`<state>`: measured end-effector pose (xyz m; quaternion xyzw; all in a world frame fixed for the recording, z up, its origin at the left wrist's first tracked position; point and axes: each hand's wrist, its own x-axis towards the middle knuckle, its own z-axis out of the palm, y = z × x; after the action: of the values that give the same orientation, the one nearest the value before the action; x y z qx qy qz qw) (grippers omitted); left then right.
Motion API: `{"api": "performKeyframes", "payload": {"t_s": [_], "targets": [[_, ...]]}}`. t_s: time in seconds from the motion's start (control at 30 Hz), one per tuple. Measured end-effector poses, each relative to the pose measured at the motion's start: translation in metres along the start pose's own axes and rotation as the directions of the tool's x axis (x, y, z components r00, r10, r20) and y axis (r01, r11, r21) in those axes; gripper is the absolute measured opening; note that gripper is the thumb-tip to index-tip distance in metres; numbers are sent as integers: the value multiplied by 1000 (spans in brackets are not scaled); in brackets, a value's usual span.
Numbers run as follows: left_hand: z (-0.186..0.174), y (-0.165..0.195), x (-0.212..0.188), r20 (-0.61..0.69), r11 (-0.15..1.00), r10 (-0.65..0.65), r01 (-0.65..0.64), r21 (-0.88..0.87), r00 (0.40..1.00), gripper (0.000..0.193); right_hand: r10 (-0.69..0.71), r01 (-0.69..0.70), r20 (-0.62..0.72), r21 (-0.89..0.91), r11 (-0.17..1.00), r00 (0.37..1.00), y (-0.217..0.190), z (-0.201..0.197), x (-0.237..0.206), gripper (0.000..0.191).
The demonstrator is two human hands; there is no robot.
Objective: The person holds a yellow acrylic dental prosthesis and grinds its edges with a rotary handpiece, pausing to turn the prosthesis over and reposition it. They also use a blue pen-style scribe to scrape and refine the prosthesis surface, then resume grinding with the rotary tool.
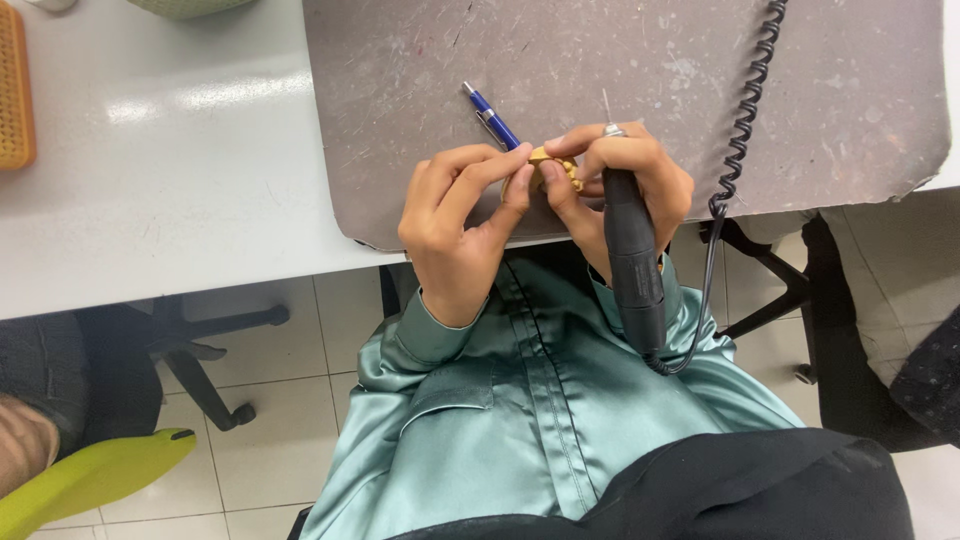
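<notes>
My left hand [458, 225] pinches a small golden-yellow piece [552, 166] between thumb and forefinger over the near edge of a grey work mat [640, 70]. My right hand [625, 175] also touches the piece with its fingertips while gripping a black rotary handpiece [634, 260], whose thin metal bit points up and away from me. The handpiece body runs down toward my chest. A black coiled cord [745, 120] leaves its lower end and climbs across the mat. My sleeves are shiny green.
A blue pen [490, 116] lies on the mat just beyond my left fingers. The white tabletop [150, 170] extends left, with an orange perforated object [14, 85] at its far left edge. Chair bases [200, 350] stand on the tiled floor; a lime-green seat edge [90, 478] is lower left.
</notes>
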<state>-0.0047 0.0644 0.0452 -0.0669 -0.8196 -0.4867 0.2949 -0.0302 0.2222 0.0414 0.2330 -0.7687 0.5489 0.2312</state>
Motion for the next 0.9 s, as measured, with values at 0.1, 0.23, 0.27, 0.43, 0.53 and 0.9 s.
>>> {"api": "performKeyframes", "payload": {"t_s": [0.1, 0.23, 0.27, 0.43, 0.53, 0.9], "targets": [[5, 3, -2, -12, 999, 4, -4, -39, 1000, 29, -72, 72, -20, -8, 997, 997, 4, -3, 0, 33], [7, 4, -1, -11, 994, 13, -14, -105, 1000, 30, -143, 143, -70, -14, 990, 987, 8, -3, -4, 35], [7, 4, -1, -4, 995, 16, -17, -101, 1000, 30, -140, 141, -86, 6, 990, 986, 9, -3, -6, 35], [9, 4, 0, 5, 995, 39, -39, -92, 999, 31, -140, 138, -91, -22, 990, 986, 11, -7, -11, 37], [5, 1, 1, 82, 977, 29, -11, -212, 996, 33, -170, 172, -114, 4, 985, 979, 14, -5, -12, 36], [9, 1, -1, 7, 947, 72, -66, -314, 997, 30, -247, 255, -128, 52, 966, 961, 16, -4, -12, 37]]}}
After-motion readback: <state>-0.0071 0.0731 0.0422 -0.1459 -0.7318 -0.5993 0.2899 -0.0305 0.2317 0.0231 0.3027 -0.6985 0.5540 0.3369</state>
